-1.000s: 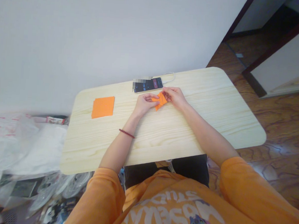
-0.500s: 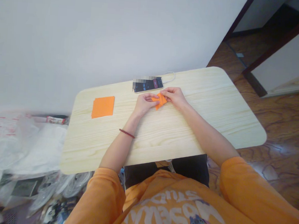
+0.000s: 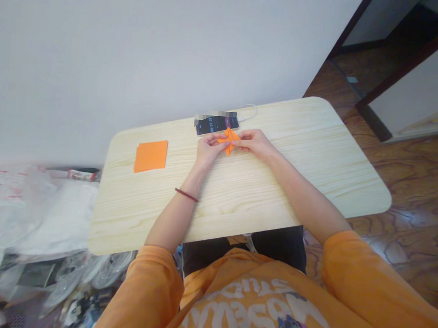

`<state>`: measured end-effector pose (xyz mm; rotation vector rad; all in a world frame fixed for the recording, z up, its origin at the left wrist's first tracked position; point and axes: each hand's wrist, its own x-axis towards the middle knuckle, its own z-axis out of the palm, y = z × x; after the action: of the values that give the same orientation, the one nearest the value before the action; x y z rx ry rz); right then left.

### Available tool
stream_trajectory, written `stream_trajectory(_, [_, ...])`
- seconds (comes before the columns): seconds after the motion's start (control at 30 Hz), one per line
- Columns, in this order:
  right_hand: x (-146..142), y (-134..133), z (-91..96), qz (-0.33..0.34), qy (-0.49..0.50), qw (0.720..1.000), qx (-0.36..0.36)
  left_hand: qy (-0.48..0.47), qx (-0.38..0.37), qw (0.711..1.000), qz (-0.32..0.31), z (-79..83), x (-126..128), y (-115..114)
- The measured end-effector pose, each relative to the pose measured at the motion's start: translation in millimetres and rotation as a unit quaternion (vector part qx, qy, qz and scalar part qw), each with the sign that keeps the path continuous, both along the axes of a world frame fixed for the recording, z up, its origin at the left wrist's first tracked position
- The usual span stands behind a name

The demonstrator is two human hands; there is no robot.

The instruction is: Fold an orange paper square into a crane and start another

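A folded piece of orange paper sits between my two hands, with pointed flaps sticking out. My left hand pinches its left side, and my right hand pinches its right side, both resting on the pale wooden table. Fingers hide the paper's middle. To the left lies a flat orange paper square, out of reach of my fingers. A black smartphone with a partly blurred screen lies just beyond my hands.
A white cable runs from the phone along the table's far edge, and a white wall stands behind. Plastic bags and clutter lie on the floor to the left. Wooden flooring lies to the right.
The folded paper has changed shape, now lying flatter with points out to the sides. My hands have drawn closer around it. The orange square and phone have not moved.
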<state>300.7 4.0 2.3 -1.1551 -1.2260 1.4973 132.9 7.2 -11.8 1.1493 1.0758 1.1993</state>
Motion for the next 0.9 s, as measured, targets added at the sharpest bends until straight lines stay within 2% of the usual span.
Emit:
stream_trajectory(0.3, [-1.2,-0.1,-0.9,-0.016,0.021,1.0,0.015,-0.031,-0.003,0.999,-0.026,-1.1,-1.0,-0.4])
stream_trajectory(0.9, [-1.6,0.1,-1.0,-0.03,0.007,0.999,0.01,-0.018,-0.006,1.0,-0.012,0.1,0.0,-2.1])
